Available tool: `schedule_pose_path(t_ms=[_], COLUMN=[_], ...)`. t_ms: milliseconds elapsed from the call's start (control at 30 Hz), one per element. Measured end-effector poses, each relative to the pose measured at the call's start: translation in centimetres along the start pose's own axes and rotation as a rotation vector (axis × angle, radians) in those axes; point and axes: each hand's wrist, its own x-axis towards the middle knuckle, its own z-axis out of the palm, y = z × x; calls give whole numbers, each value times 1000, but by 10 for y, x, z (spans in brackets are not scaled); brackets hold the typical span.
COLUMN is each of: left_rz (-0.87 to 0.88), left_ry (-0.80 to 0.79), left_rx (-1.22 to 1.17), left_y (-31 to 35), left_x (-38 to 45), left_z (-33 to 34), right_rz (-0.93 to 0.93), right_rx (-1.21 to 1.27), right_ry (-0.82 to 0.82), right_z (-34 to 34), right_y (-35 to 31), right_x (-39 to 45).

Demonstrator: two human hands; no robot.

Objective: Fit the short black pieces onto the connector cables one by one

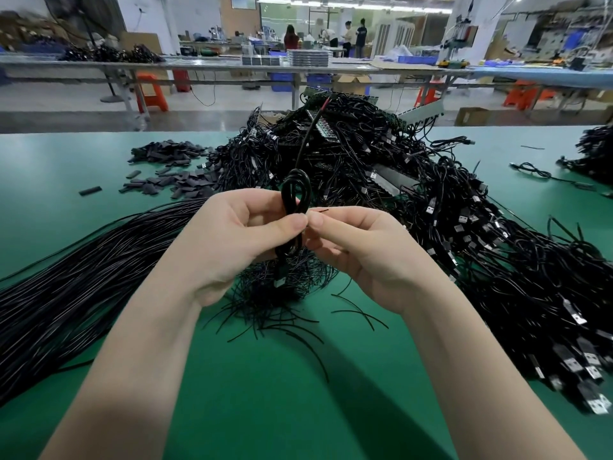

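— Cable [296, 194] coil's limp and light; our left hand [232, 234] pinches it mid-loop.
— And our right hand [358, 247] pinches a thin, floppy short black piece [320, 211] just beside that pinch; we hold near its tip.

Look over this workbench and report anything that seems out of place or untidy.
One short black piece lies alone on the green table, apart from the pile of pieces. Cut tie strands are scattered under the hands. Otherwise the left hand and right hand hold one looped cable normally.

Two hands [300, 234], four people [291, 37] far off, cables [464, 227] too many to count.
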Motion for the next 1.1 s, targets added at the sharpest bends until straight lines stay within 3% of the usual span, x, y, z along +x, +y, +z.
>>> schedule_pose_path(t_ms=[167,433,567,700,833,967,1100], left_rz=[32,17,25,30,-5,-41,-140], left_ry=[-44,-56,38,115,72,43,55], left_rx=[28,-49,-56,-75,-169,-282,-307], left_y=[3,5,2,2,6,9,10], left_x=[-1,-3,-2,-1,-2,-3,0], left_z=[3,1,7,12,11,10,10], right_rz=[58,-36,-231,-441,-636,-707,-961], right_rx=[62,29,-85,-459,-616,-598,-950], right_ry=[-55,-5,102,260,324,330,359], right_z=[-6,-3,1,7,15,18,17], right_y=[-3,2,6,4,2,-3,-4], right_x=[-1,1,4,2,-1,-6,-5])
